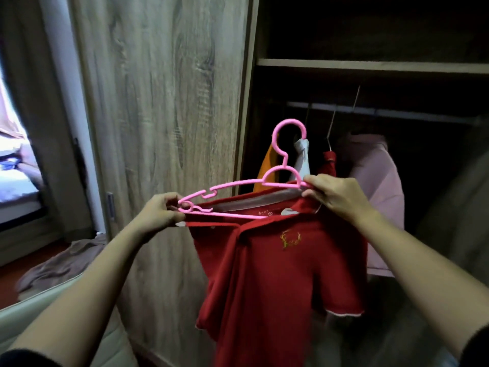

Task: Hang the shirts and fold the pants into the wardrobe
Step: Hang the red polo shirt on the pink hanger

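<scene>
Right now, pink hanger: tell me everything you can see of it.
The pink hanger looks like thin plastic: round open hook, small arch below the neck, notched arm, lower bar. It tilts, left end lower, hook up, off the rail. The left hand pinches its left end; the right hand grips its right end at the collar of the red shirt.

We hold hanger (285, 161) & shirt (264, 274) in front of the open wardrobe. Left hand (161, 210) is at hanger's left end, right hand (333, 193) at its right end by the collar, and shirt hangs below, btwn both arms. Door (164, 102) stands left, behind left hand. Inside, right of door, shelf (370, 66) sits above rail (383, 112), w/ hung clothes (375, 181) behind shirt. Far left is a bed (16, 186), w/ a cloth (60, 263) on the floor nearer us.
</scene>
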A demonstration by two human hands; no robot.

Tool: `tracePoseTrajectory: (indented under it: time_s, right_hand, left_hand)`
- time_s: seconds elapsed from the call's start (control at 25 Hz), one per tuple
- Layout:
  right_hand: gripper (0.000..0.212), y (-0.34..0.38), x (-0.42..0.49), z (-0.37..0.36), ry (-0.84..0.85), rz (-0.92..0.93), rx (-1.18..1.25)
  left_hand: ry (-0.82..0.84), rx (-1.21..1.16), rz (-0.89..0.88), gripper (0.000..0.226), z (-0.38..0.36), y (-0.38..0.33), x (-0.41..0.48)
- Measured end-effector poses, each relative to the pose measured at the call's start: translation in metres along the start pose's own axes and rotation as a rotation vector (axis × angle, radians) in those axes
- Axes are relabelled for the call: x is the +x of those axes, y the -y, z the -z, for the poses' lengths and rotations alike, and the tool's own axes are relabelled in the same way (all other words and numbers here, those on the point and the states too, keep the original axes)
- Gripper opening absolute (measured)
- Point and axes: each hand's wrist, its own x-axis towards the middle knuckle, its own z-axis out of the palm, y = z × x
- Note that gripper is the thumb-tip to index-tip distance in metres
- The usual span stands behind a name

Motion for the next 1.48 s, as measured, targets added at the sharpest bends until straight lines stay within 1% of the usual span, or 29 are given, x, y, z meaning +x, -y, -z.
tracePoseTrajectory:
  time_s: [0.12, 0.24, 0.32, 0.4, 0.52, 0.64, 0.8, 0.88, 0.96, 1.04, 1.08, 1.16, 1.24, 1.28, 1.32, 1.36, 1.4, 1.44, 1.48]
  right_hand:
    - [0.042, -0.001, -0.007, -0.014, -0.06, 0.011, 0.008]
    - [0.039, -0.005, -0.007, -0.025, -0.113, 0.034, -0.017]
    - [0.037, -0.007, -0.005, -0.031, -0.147, 0.056, -0.031]
    - [0.036, -0.008, -0.005, -0.035, -0.173, 0.078, -0.033]
    - [0.036, -0.009, -0.006, -0.041, -0.189, 0.117, -0.038]
    - [0.034, -0.009, -0.01, -0.047, -0.19, 0.133, -0.023]
    - [0.032, 0.001, -0.01, -0.048, -0.185, 0.17, -0.067]
    - [0.033, 0.012, -0.003, -0.043, -0.187, 0.196, -0.067]
    - [0.036, 0.026, 0.002, -0.041, -0.155, 0.206, -0.067]
    - [0.04, 0.032, -0.001, -0.042, -0.101, 0.174, -0.036]
    - [0.042, 0.03, -0.005, -0.041, -0.076, 0.136, 0.02]
    - [0.042, 0.02, -0.016, -0.036, -0.051, 0.079, 0.147]
    - [0.038, 0.006, -0.026, -0.03, -0.022, 0.125, 0.154]
    - [0.037, 0.002, -0.03, -0.028, 0.006, 0.162, 0.12]
    - [0.036, 0.001, -0.031, -0.028, 0.026, 0.18, 0.082]
    - [0.037, 0.002, -0.03, -0.028, 0.038, 0.169, 0.05]
    - [0.04, 0.007, -0.028, -0.028, 0.047, 0.118, 0.038]
    - [0.047, 0.014, -0.023, -0.029, 0.082, 0.019, 0.051]
    - [0.055, 0.021, -0.017, -0.03, 0.135, -0.115, 0.087]
  left_hand:
    - [-0.049, 0.086, 0.068, 0.018, 0.019, -0.006, 0.004]
    - [-0.11, 0.09, 0.111, 0.024, 0.03, -0.012, 0.01]
    - [-0.149, 0.103, 0.136, 0.02, 0.034, -0.017, 0.013]
    - [-0.194, 0.093, 0.173, 0.021, 0.036, -0.021, 0.014]
    - [-0.191, 0.053, 0.216, 0.027, 0.036, -0.023, 0.012]
    - [-0.201, 0.13, 0.224, 0.029, 0.032, -0.026, 0.008]
    - [-0.32, 0.329, 0.225, 0.032, 0.024, -0.032, 0.001]
    - [-0.406, 0.416, 0.253, 0.028, 0.02, -0.028, -0.001]
    - [-0.506, 0.495, 0.306, 0.023, 0.016, -0.027, -0.002]
    - [-0.565, 0.493, 0.328, 0.024, 0.015, -0.028, -0.005]
    - [-0.547, 0.436, 0.317, 0.023, 0.015, -0.029, -0.006]
    - [-0.398, 0.289, 0.254, 0.024, 0.02, -0.03, -0.009]
    - [-0.243, 0.194, 0.235, 0.025, 0.024, -0.036, -0.012]
    - [-0.212, 0.175, 0.229, 0.024, 0.025, -0.037, -0.013]
    - [-0.215, 0.179, 0.221, 0.023, 0.025, -0.041, -0.014]
    - [-0.255, 0.198, 0.207, 0.021, 0.023, -0.044, -0.015]
    - [-0.321, 0.248, 0.173, 0.016, 0.019, -0.048, -0.018]
    - [-0.405, 0.353, 0.106, 0.012, 0.014, -0.052, -0.02]
    - [-0.512, 0.493, 0.018, 0.019, 0.006, -0.055, -0.023]
